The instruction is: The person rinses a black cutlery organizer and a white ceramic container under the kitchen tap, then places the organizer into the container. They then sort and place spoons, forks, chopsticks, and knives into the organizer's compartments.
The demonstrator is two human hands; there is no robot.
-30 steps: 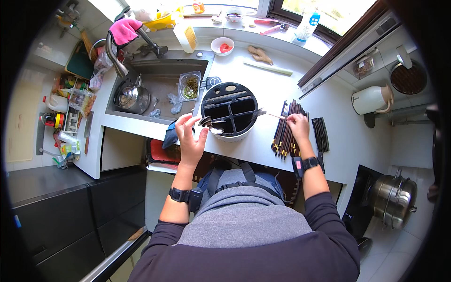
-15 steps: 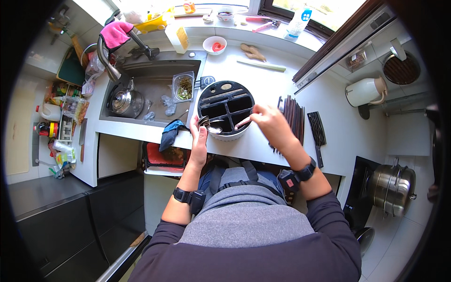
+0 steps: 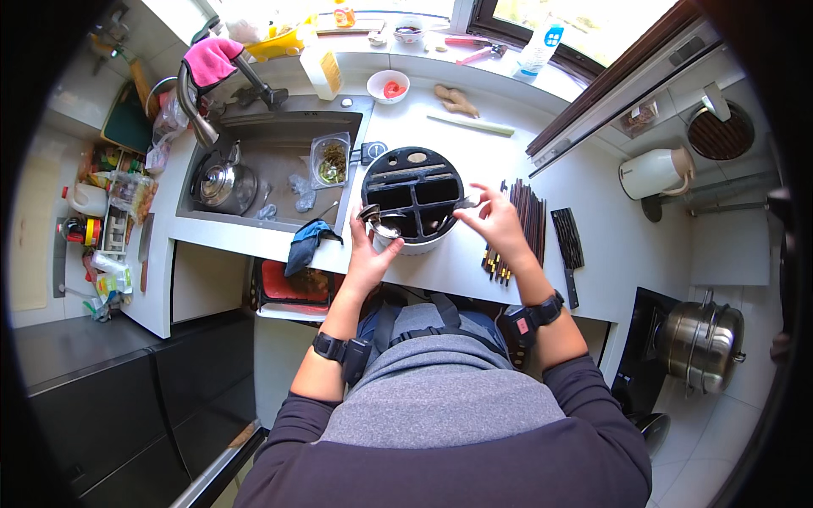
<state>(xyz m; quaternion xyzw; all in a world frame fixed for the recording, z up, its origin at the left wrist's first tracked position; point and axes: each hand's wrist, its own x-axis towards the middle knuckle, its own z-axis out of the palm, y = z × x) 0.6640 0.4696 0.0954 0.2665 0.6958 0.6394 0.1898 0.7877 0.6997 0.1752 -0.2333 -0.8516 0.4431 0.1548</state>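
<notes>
A round utensil holder [image 3: 415, 218] with a black divided top and a white body stands on the counter in front of me. My left hand [image 3: 369, 261] is at its near left side, closed around several metal spoons [image 3: 385, 229] whose bowls lie over the front left compartment. At the holder's right rim, my right hand [image 3: 498, 227] pinches a small spoon [image 3: 467, 201] between thumb and fingers. Just beyond that hand lies a bundle of dark chopsticks [image 3: 529, 207], some with gold-banded ends. My right forearm passes close to their near ends.
A black knife [image 3: 570, 250] lies right of the chopsticks. On the left is the sink [image 3: 279, 131] with a metal kettle [image 3: 224, 182] and a clear tub of greens [image 3: 330, 161]. A blue cloth [image 3: 312, 245] hangs over the counter edge. A white bowl [image 3: 378, 78] and ginger [image 3: 456, 100] sit farther back.
My right hand has moved from the front right compartment out to the right rim, and a spoon now shows in its fingers. My left hand has shifted slightly right with the spoons.
</notes>
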